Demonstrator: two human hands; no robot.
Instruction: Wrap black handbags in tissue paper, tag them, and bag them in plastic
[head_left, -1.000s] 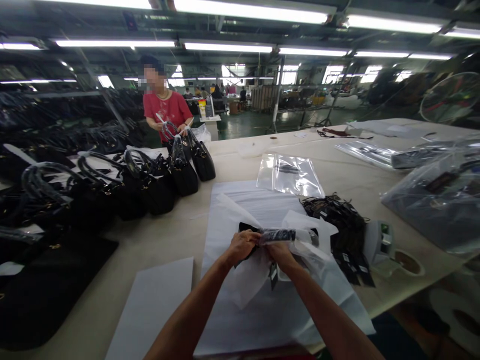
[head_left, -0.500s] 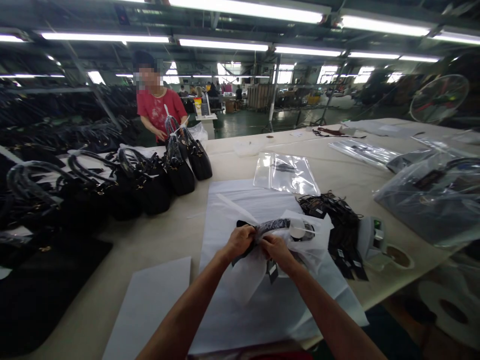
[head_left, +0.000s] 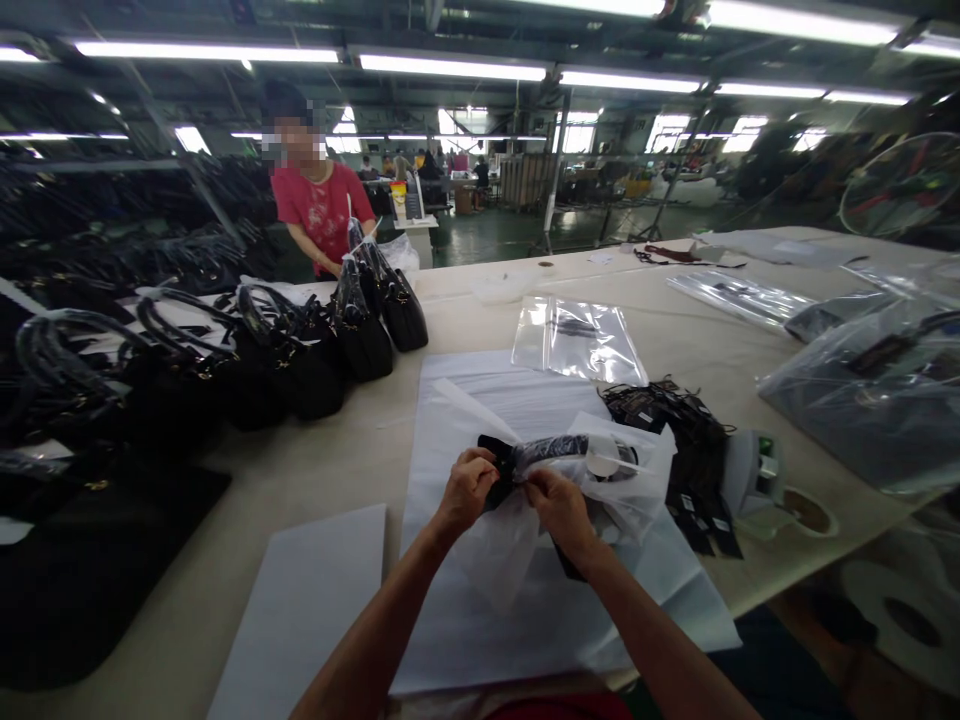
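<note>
In front of me a black handbag lies partly wrapped in thin white tissue. Its handle has clear plastic film around it. At the bag's left end, the closed fingers of my left hand pinch at the black edge; what exactly they hold is too small to make out. My right hand is closed at the base of the handle, close to the left one, its fingertips partly hidden among film and tissue. Under the bag lie large white sheets on the table.
Several black handbags stand at the left. Clear plastic bags lie beyond the sheets. Black hang tags and a tape dispenser are at the right, near a plastic-wrapped bag. A co-worker stands across the table.
My left hand has moved slightly left, away from the right hand, baring more of the black edge. The hang tag seen below my right hand is now out of sight. The view has shifted slightly.
</note>
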